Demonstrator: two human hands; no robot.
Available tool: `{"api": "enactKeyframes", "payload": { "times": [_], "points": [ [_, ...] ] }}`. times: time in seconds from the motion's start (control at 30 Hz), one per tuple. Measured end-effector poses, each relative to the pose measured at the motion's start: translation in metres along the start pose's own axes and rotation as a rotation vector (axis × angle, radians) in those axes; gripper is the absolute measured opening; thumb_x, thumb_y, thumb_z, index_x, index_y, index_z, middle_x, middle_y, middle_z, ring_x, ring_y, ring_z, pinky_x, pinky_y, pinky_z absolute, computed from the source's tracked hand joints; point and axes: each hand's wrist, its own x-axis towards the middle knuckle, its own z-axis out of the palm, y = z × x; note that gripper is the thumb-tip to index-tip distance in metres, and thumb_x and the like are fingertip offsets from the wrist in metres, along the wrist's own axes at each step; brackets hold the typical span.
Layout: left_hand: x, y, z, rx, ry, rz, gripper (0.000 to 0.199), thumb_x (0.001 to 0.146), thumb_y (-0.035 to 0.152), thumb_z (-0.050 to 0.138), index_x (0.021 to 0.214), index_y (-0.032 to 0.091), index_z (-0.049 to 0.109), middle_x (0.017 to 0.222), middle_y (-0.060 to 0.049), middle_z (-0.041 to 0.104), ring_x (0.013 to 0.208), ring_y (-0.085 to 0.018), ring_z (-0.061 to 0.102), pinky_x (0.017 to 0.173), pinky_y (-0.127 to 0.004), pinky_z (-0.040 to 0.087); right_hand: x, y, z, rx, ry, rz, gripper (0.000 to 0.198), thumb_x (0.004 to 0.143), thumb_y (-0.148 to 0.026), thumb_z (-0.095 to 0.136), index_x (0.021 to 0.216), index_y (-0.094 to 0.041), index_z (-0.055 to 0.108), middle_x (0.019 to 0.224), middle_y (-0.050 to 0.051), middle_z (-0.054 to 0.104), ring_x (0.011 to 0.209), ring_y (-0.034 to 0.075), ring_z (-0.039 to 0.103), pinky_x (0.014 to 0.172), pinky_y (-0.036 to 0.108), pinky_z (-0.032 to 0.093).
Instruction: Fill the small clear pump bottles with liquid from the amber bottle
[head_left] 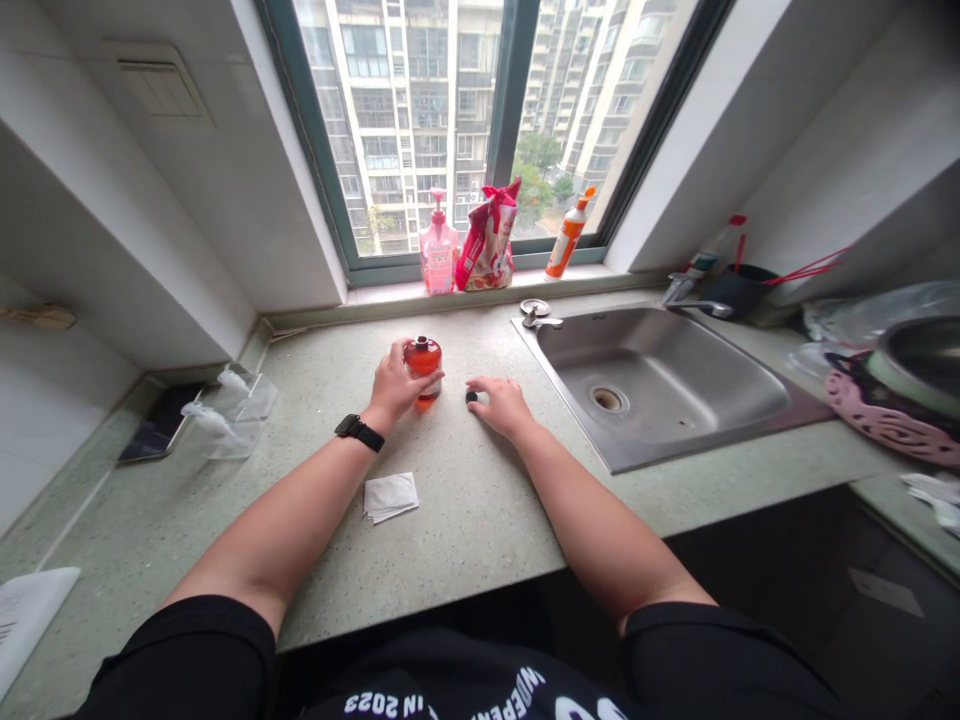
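My left hand is wrapped round a clear bottle of red-orange liquid, which stands upright on the speckled counter with its neck uncovered. To the right of it, my right hand pinches a small black cap close to the countertop. A gap of bare counter lies between the bottle and the cap. Nearer to me, a folded white tissue lies flat beside my left forearm.
A steel sink is set in the counter at right. On the window sill stand a pink pump bottle, a red bag and an orange bottle. Clear plastic bags and a dark tablet-like slab lie at left.
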Motion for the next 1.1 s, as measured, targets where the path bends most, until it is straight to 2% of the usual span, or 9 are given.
{"api": "enactKeyframes", "payload": {
  "times": [0.17,0.27,0.37,0.53,0.6,0.67,0.83,1.0,1.1],
  "points": [
    [-0.009,-0.001,-0.02,0.096,0.019,0.059,0.1,0.078,0.064,0.092,0.156,0.021,0.044,0.147,-0.021,0.065,0.133,-0.038,0.065,0.113,-0.054,0.051,0.001,0.006,0.001,0.051,0.051,-0.063,0.045,0.086,-0.032,0.082,0.13,-0.027,0.073,0.129,0.01,0.08,0.125,0.032,0.071,0.116,0.056,0.048],
    [-0.03,-0.006,-0.058,0.212,0.059,0.13,0.083,0.091,0.063,0.08,0.155,0.022,0.046,0.141,-0.017,0.068,0.123,-0.034,0.068,0.109,-0.05,0.052,0.002,0.01,-0.002,0.093,0.106,-0.103,0.039,0.093,-0.04,0.073,0.128,-0.024,0.073,0.124,0.012,0.079,0.121,0.032,0.071,0.112,0.054,0.052],
    [-0.062,-0.017,-0.112,0.402,0.217,0.126,0.069,0.095,0.058,0.076,0.148,0.021,0.052,0.121,-0.012,0.072,0.114,-0.033,0.068,0.11,-0.053,0.049,0.003,0.011,-0.004,0.134,0.154,-0.14,0.034,0.098,-0.041,0.061,0.125,-0.025,0.073,0.115,0.011,0.079,0.116,0.031,0.071,0.11,0.055,0.052],
    [-0.113,-0.057,-0.194,0.618,0.623,-0.144,0.078,0.087,0.062,0.081,0.142,0.016,0.05,0.133,-0.02,0.063,0.133,-0.042,0.058,0.117,-0.064,0.041,0.002,0.01,-0.007,0.185,0.227,-0.163,0.039,0.1,-0.049,0.057,0.126,-0.024,0.072,0.115,0.012,0.076,0.115,0.032,0.07,0.109,0.057,0.054],
    [-0.124,-0.076,-0.209,0.587,0.663,-0.318,0.09,0.081,0.062,0.085,0.146,0.015,0.044,0.144,-0.023,0.058,0.14,-0.045,0.053,0.118,-0.068,0.039,0.001,0.01,-0.009,0.203,0.289,-0.15,0.041,0.099,-0.053,0.059,0.125,-0.024,0.071,0.115,0.013,0.074,0.114,0.033,0.071,0.107,0.058,0.055],
    [-0.129,-0.094,-0.214,0.525,0.636,-0.42,0.096,0.076,0.06,0.089,0.147,0.016,0.041,0.145,-0.024,0.057,0.14,-0.046,0.054,0.116,-0.069,0.042,0.0,0.008,-0.011,0.218,0.35,-0.136,0.043,0.098,-0.055,0.06,0.126,-0.024,0.07,0.116,0.013,0.072,0.111,0.032,0.071,0.106,0.059,0.056],
    [-0.131,-0.119,-0.213,0.303,0.603,-0.436,0.068,0.071,0.055,0.094,0.12,0.025,0.057,0.125,-0.013,0.064,0.126,-0.041,0.063,0.11,-0.065,0.051,-0.007,-0.005,-0.018,0.242,0.506,-0.133,0.054,0.092,-0.058,0.07,0.134,-0.023,0.065,0.124,0.014,0.067,0.111,0.033,0.07,0.098,0.059,0.061],
    [-0.126,-0.099,-0.199,0.143,0.486,-0.289,0.072,0.08,0.06,0.088,0.131,0.02,0.057,0.137,-0.015,0.063,0.121,-0.034,0.068,0.108,-0.057,0.056,-0.021,-0.049,-0.018,0.242,0.607,-0.285,0.041,0.098,-0.049,0.066,0.132,-0.026,0.065,0.12,0.012,0.066,0.112,0.032,0.068,0.099,0.058,0.062],
    [-0.116,-0.072,-0.172,0.084,0.301,-0.216,0.087,0.076,0.057,0.094,0.145,0.024,0.052,0.13,-0.013,0.071,0.113,-0.031,0.073,0.104,-0.053,0.059,-0.021,-0.086,-0.005,0.262,0.466,-0.378,0.035,0.098,-0.049,0.068,0.126,-0.028,0.068,0.123,0.012,0.066,0.12,0.033,0.066,0.103,0.056,0.06]
  ]
}}
